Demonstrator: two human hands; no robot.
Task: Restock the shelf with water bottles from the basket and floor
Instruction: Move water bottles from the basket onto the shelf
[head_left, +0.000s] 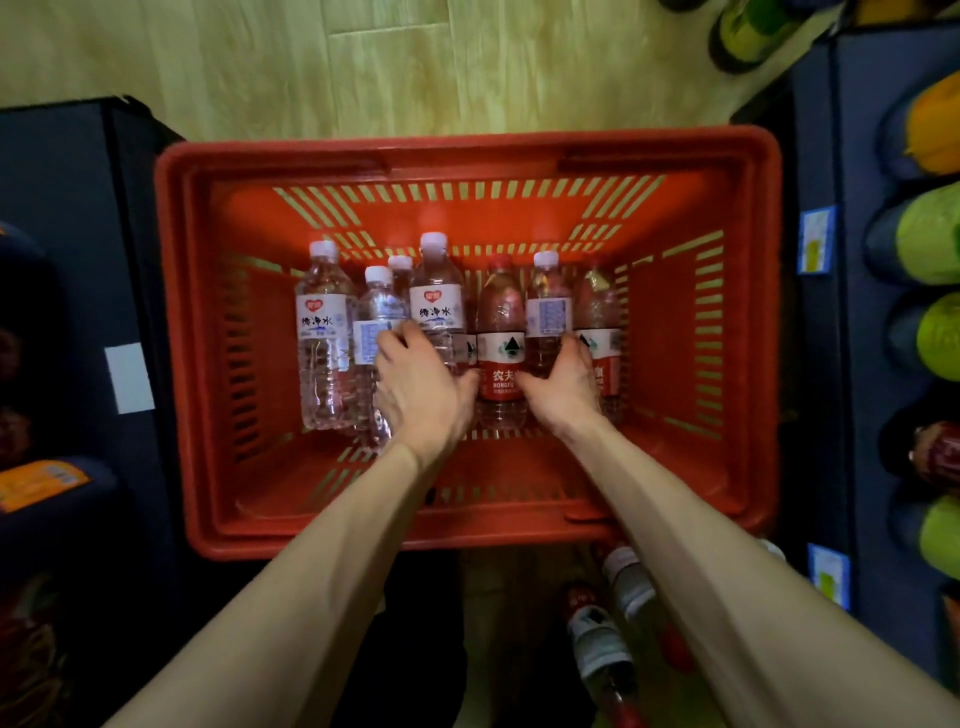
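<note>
Clearly the restocking has a long way to go: the red basket (467, 156) on the wooden floor (363, 62) holds a row of water bottles lying side by side on its bottom, caps pointing away from the person. From left there is a clear bottle with a white label (322, 332), a second clear bottle (376, 317) partly under the left hand, another white-labelled bottle (439, 301) with a further cap showing behind it, then a red-labelled bottle (500, 343), a clear bottle with a bluish label (548, 306), and one more red-labelled bottle (602, 317) at the right end. A few more bottles (618, 582) lie on the floor just beside the near rim of the basket, by the right forearm. The dark shelf unit (815, 156) on the right carries yellow and green goods, but how much of it awaits water cannot be told from this view.

Both arms reach straight down into the basket. The left hand (421, 384) lies palm-down over the bottles left of centre, fingers curled over the second clear bottle and its neighbour; it looks like a grip forming, though whether one bottle or two is taken is unclear. The right hand (563, 384) curls round the lower body of the bluish-labelled bottle, thumb towards the central red one. Neither bottle appears lifted yet.
</note>
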